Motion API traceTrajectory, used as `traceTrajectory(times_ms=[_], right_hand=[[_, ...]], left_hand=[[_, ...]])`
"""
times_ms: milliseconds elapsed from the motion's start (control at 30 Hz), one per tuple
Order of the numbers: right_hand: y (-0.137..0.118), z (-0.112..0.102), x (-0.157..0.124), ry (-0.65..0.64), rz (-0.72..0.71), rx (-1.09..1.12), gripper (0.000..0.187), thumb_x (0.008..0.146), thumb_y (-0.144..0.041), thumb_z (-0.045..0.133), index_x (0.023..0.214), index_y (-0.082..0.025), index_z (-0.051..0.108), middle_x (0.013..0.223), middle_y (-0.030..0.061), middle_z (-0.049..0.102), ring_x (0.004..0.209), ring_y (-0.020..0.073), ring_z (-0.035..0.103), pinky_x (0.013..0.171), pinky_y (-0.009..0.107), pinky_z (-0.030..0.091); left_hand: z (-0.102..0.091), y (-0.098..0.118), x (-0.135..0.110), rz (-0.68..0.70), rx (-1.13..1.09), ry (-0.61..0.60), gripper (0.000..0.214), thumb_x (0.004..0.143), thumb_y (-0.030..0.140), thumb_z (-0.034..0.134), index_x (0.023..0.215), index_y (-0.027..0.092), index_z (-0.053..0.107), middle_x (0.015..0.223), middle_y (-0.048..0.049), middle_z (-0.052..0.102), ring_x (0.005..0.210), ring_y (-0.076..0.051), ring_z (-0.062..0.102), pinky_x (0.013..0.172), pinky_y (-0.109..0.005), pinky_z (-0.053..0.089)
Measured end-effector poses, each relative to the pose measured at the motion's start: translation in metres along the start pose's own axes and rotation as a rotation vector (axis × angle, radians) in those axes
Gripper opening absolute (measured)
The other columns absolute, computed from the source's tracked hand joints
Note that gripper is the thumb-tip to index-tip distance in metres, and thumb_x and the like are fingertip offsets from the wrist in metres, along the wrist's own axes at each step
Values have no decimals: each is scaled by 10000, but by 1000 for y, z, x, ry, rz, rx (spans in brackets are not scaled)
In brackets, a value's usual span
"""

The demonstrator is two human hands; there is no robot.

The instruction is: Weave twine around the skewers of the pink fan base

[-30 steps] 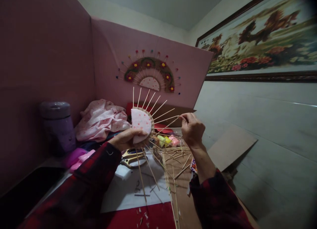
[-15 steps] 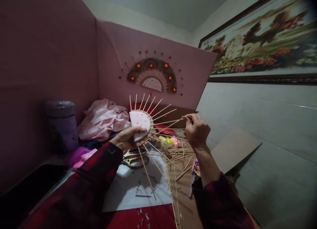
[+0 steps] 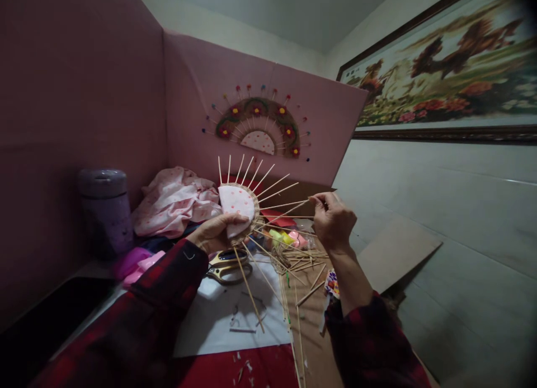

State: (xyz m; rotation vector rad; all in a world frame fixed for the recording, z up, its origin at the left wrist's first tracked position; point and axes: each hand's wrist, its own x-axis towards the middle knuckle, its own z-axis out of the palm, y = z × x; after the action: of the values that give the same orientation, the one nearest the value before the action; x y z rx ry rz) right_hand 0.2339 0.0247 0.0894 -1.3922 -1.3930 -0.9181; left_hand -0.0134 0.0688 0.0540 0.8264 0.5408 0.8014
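My left hand [image 3: 213, 232] is closed on a half-round piece [image 3: 237, 202] covered in white cloth with pink dots, thumb on its face. Thin wooden sticks [image 3: 273, 184] fan out from its curved edge, where brown twine [image 3: 255, 200] is woven round them. Off to the right, my right hand [image 3: 334, 221] pinches the end of a twine strand [image 3: 284, 214] that runs taut from the lower part of that edge. Stick tips reach close to these fingers; whether they touch is hard to tell. Below the piece lie yellow-handled scissors [image 3: 229, 271].
A finished half-round decoration [image 3: 257, 109] is fixed to the pink board [image 3: 327, 108] behind. Crumpled dotted cloth [image 3: 174, 200] and a purple tumbler [image 3: 104, 211] stand at left. Loose sticks [image 3: 310, 291], a twine bundle [image 3: 283, 255] and bagged coloured material [image 3: 293, 239] lie at right.
The stick fan has risen and tilted very slightly in my left hand. My right hand keeps its pinch on the twine, almost unmoved.
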Motion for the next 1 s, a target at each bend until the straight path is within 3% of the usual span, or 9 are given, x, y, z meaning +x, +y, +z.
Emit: traceTrajectory(times_ms=[300, 700, 1000], right_hand=[[-1, 0, -2, -35, -19, 49, 200, 805, -373, 529, 723, -199, 586, 731, -12, 600, 656, 120, 522, 573, 234, 298], [7, 8, -4, -138, -23, 167, 168, 797, -315, 528, 703, -183, 571, 735, 7, 597, 663, 131, 529, 600, 237, 340], [14, 16, -4, -208, -59, 265, 100, 793, -201, 503, 720, -166, 562, 748, 26, 588, 695, 139, 530, 639, 238, 362]], left_hand=[[0, 13, -6, 166, -35, 123, 191, 634, 71, 605, 823, 97, 589, 680, -61, 664, 567, -162, 620, 520, -278, 528], [-9, 18, -4, 191, -51, 76, 148, 662, 76, 585, 805, 112, 597, 680, -44, 669, 586, -147, 621, 591, -284, 542], [-11, 18, -5, 174, -11, 38, 121, 670, 97, 579, 787, 106, 606, 678, -57, 665, 601, -169, 620, 517, -270, 518]])
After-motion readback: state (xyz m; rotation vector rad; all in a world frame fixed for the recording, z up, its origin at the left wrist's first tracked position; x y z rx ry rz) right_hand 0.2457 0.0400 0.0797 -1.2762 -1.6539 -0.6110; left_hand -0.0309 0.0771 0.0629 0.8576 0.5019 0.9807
